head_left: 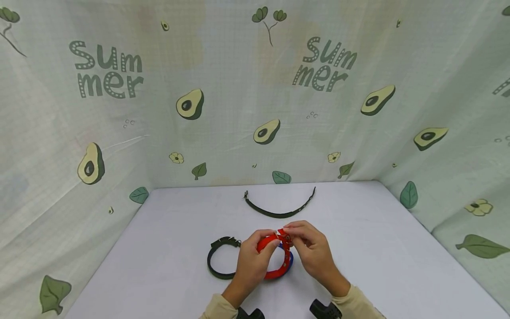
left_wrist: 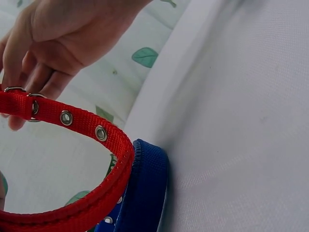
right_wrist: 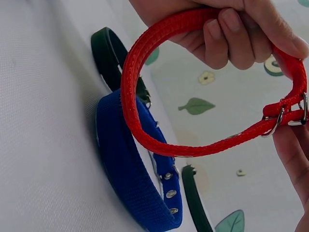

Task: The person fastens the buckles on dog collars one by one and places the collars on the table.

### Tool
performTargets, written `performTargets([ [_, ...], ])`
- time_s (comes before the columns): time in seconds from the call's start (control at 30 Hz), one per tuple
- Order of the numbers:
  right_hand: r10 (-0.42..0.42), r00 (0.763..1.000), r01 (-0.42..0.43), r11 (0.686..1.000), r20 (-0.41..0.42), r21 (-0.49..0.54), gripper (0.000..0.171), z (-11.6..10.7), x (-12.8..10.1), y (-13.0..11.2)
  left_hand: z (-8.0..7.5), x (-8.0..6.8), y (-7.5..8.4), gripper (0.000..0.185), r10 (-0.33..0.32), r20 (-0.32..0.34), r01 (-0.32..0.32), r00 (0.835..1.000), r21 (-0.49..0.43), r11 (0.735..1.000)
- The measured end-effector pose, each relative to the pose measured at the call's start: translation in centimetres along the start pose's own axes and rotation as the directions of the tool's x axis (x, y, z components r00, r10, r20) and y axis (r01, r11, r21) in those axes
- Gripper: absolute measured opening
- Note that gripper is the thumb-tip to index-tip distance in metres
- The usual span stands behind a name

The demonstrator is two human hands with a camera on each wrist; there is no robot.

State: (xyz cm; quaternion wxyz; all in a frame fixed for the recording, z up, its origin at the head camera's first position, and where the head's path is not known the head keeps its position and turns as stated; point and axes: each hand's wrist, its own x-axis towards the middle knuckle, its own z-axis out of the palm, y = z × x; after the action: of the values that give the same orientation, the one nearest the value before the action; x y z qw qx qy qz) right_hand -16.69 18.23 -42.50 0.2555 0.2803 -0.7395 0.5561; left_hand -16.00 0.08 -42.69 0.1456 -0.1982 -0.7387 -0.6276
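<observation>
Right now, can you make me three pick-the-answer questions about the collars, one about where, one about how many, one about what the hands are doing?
1. Where does the blue collar lie?
A. on the table, under the red collar
B. by the far wall
C. on a sleeve

2. How many collars show?
A. two
B. four
C. six

3. What are both hands doing?
A. resting flat
B. holding the red collar
C. pointing

A: it peeks out beneath the red loop.
B: red, blue, a closed black collar, an open dark collar.
B: left hand and right hand grip it.
</observation>
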Motion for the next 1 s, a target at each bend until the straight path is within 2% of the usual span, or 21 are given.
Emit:
performTargets([
  [0.27, -0.02, 1.0, 0.02, 1.0, -0.004, -0.023, 0.035, 0.1, 0.1, -0.2, 0.2, 0.0, 0.0, 0.031, 0.007, 0.003, -0.007, 1.0, 0.003, 1.0],
  [0.5, -0.051, 0.999, 0.051, 0.997, -0.012, -0.057, 0.03, 0.3, 0.8, -3.2, 0.2, -0.1, 0.1, 0.029, -0.004, 0.004, 0.004, 1.0, 0.002, 1.0],
  [0.6, -0.059, 0.998, 0.058, 0.995, -0.01, -0.076, 0.031, 0.4, 0.8, -3.8, 0.1, -0.2, 0.2, 0.029, -0.019, 0.005, 0.019, 1.0, 0.008, 1.0],
  [0.73, -0.075, 0.997, 0.075, 0.995, -0.006, -0.07, 0.031, 0.5, 0.7, -3.6, 0.2, -0.2, 0.1, 0.029, -0.034, 0.007, 0.034, 0.999, 0.008, 0.999],
  [0.83, -0.077, 0.997, 0.076, 0.993, -0.011, -0.089, 0.031, 0.5, 0.5, -2.5, 0.3, 0.0, 0.1, 0.028, -0.045, 0.014, 0.044, 0.999, 0.01, 0.999],
  [0.9, -0.06, 0.998, 0.056, 0.99, -0.026, -0.132, 0.032, 0.4, 0.4, -1.7, 0.4, 0.3, 0.2, 0.027, -0.067, 0.023, 0.067, 0.998, 0.006, 0.998],
  [1.0, 0.007, 0.998, -0.019, 0.985, -0.07, -0.173, 0.032, 0.3, 0.2, -0.7, 0.7, 1.0, 0.3, 0.026, -0.1, 0.033, 0.101, 0.994, -0.015, 0.995],
])
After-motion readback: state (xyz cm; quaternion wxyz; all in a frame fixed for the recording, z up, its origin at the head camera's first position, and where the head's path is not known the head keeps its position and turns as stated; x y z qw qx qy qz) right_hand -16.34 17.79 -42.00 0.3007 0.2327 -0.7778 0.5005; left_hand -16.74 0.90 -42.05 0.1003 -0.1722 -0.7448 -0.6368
